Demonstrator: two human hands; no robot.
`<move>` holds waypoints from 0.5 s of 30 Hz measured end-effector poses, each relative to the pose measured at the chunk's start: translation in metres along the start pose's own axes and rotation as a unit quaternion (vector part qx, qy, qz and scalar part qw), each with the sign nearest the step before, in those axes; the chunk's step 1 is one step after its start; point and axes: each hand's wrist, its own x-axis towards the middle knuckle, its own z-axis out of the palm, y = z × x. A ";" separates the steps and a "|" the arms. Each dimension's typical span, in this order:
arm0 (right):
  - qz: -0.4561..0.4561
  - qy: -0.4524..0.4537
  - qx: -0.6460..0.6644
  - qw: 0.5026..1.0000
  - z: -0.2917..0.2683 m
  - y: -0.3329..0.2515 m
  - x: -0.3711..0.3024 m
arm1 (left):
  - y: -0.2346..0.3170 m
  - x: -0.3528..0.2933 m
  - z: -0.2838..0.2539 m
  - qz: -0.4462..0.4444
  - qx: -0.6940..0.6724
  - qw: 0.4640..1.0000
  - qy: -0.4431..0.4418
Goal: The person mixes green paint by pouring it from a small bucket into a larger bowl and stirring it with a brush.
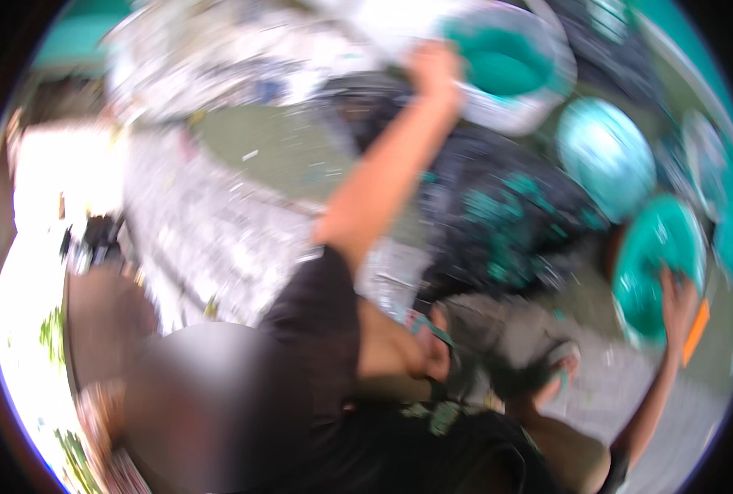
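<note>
My left arm, in a black sleeve, stretches up to the far middle. My left hand (pixel 436 72) is at the near left rim of a whitish tub (pixel 539 115) with green inside; motion smears its fingers. At the right, my right hand (pixel 679 305) is closed over the right rim of a green basin (pixel 640 284), with fingers reaching inside. An orange piece (pixel 696 333) shows beside that hand. Between the two hands lies black plastic sheeting or a bag (pixel 473 165), with bits of green (pixel 502 222) scattered on it.
A shiny pale teal round lid or basin (pixel 605 156) stands between tub and green basin. Whitish crumpled sheets or sacks (pixel 218 58) lie at the far left. My sandalled feet (pixel 434 333) are on the grey ground. A blurred brown shape (pixel 103 321) is at the left.
</note>
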 end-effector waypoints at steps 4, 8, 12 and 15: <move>0.030 -0.036 0.021 0.999 0.030 -0.005 0.015 | 0.011 0.028 0.004 0.078 0.050 0.991 0.100; -0.019 -0.050 -0.089 0.995 0.022 -0.010 0.040 | 0.001 0.022 -0.009 0.128 0.037 0.988 0.077; -0.039 -0.048 -0.128 0.990 0.006 0.009 0.044 | 0.001 0.015 -0.009 0.110 0.010 0.990 0.085; -0.053 -0.050 -0.108 0.991 0.010 0.039 0.048 | 0.009 0.011 -0.002 0.098 0.049 0.988 0.112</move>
